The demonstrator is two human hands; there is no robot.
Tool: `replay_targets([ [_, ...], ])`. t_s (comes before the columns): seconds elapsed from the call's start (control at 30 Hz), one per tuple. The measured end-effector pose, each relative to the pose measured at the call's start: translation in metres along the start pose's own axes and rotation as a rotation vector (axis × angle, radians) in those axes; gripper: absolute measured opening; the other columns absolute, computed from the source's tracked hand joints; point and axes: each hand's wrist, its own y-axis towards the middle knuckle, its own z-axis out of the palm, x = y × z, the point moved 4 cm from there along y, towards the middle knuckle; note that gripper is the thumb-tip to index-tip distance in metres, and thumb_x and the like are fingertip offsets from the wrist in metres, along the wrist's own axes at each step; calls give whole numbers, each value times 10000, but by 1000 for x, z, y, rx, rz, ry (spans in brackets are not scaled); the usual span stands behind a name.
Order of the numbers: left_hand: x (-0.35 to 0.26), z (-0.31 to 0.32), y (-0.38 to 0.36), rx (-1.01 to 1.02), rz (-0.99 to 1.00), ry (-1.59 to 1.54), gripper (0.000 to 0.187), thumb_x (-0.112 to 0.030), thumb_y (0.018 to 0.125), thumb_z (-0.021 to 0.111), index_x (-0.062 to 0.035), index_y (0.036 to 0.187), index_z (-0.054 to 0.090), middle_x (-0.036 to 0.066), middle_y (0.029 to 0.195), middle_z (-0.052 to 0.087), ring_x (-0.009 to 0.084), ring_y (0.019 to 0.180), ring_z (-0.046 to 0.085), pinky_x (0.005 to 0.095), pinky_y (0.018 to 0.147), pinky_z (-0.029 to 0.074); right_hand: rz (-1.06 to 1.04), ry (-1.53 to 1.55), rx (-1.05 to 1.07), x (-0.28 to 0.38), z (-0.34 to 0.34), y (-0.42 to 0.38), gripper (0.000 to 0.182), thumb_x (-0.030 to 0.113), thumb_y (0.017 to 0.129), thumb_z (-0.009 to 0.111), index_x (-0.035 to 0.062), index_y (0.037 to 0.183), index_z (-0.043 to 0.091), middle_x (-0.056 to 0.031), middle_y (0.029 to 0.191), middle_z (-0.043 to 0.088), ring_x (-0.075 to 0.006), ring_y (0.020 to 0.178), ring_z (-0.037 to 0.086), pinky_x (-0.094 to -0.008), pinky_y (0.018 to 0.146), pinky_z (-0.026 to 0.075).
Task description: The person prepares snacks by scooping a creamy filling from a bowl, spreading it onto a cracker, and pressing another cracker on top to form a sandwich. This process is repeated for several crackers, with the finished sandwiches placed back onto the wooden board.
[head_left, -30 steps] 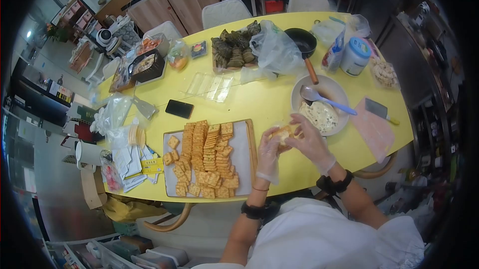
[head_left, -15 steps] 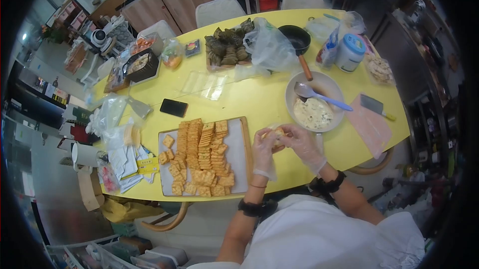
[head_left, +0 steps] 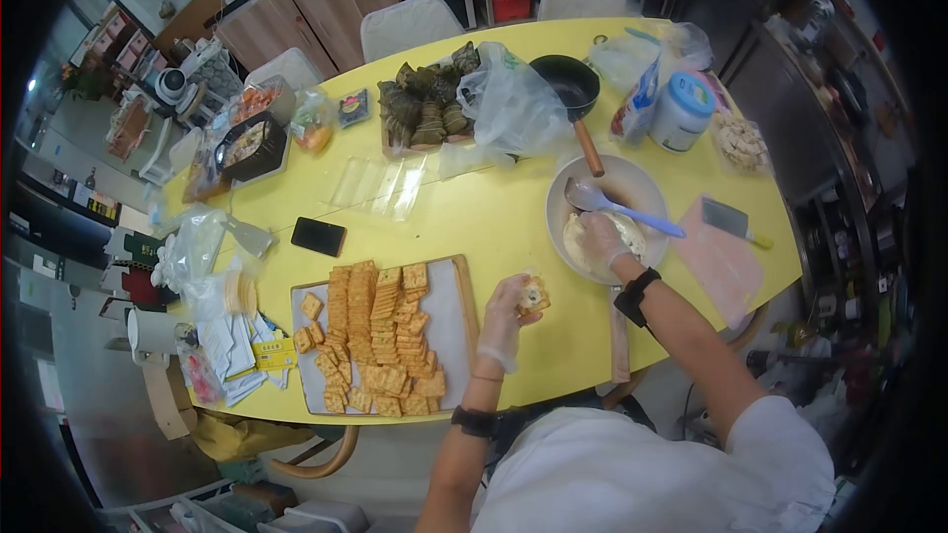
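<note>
Now the two gloved hands, held together over one cracker a second ago, are parted; the cracker (head_left: 534, 294) is kept in the left hand (head_left: 506, 321), pinched at the fingertips with the other fingers curled, just right of the board (head_left: 464, 335) and above the yellow tabletop (head_left: 494, 217); the right hand (head_left: 599, 237) has been moved up into the bowl (head_left: 592, 177), its fingers bent down into the pale filling (head_left: 583, 235); whether any filling is already gripped cannot be told, since the fingertips are hidden against the mass; a spoon (head_left: 622, 205) with a blue handle is laid across the bowl just beside that hand, untouched; from this shift it is judged that the cracker is being held ready while more filling is fetched, so a sandwiching step is probably under way; on the board, rows and a loose heap of crackers (head_left: 380, 335) are left lying; a phone (head_left: 318, 236) is seen beyond the board, and a pan (head_left: 565, 86) and a white tub (head_left: 680, 110) stand farther back, well apart from both hands
</note>
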Motion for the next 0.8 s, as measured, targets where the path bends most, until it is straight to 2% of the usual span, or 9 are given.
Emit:
replay_targets([
  [0.07,-5,4,7,-10,11,50,319,-338,956,493,-101,1166,527,19,1114,560,134,971,580,279,704,511,71,3,59,-6,7,8,132,20,724,595,-17,844,636,-227,806,635,-415,798,600,-422,702,485],
  [0.17,-10,9,21,-6,11,83,338,-347,951,501,-91,1170,526,18,1106,558,129,968,574,277,709,508,20,140,72,-6,-21,7,135,29,721,620,-15,846,645,-189,755,646,-344,723,631,-394,675,494],
  [0.27,-10,21,34,78,2,129,362,-360,945,509,-84,1179,522,17,1108,554,127,964,570,283,719,510,217,507,96,-10,-50,4,125,61,773,633,-15,871,639,-120,745,653,-215,656,619,-338,627,491],
  [0.37,-14,43,48,208,19,168,380,-370,942,513,-80,1188,518,23,1125,549,133,965,570,294,737,513,527,1103,227,-9,-72,-2,129,83,826,635,-11,913,618,-45,765,619,-118,655,565,-277,615,463],
  [0.47,-20,58,53,206,-11,114,392,-367,946,512,-77,1209,506,41,1145,546,148,984,573,306,758,516,446,1445,176,-3,-104,2,135,71,846,632,0,954,595,-25,807,586,-99,685,541,-228,643,442],
  [0.57,-23,63,52,196,-14,-4,398,-352,953,504,-72,1236,481,57,1164,540,164,1016,571,319,781,517,416,1371,45,28,-158,-2,133,60,842,634,10,962,604,-27,813,586,-96,700,529,-220,671,438],
  [0.67,-24,64,47,212,-1,-126,404,-340,960,493,-68,1257,455,63,1195,522,176,1050,565,326,807,516,293,1225,-173,47,-198,-4,168,78,857,607,-2,1004,587,-7,823,568,-86,713,507,-206,678,412],
  [0.77,-27,60,39,218,24,-159,413,-330,965,483,-60,1273,435,63,1231,498,189,1081,553,333,839,513,179,1189,-426,65,-237,-6,166,102,850,632,13,989,609,-17,829,594,-88,729,543,-234,687,440],
  [0.8,-27,59,38,214,36,-175,417,-327,966,480,-56,1279,430,64,1241,491,194,1090,548,336,852,511,145,1197,-410,73,-251,-6,178,104,854,626,10,1004,606,-18,836,593,-90,744,547,-231,703,441],
])
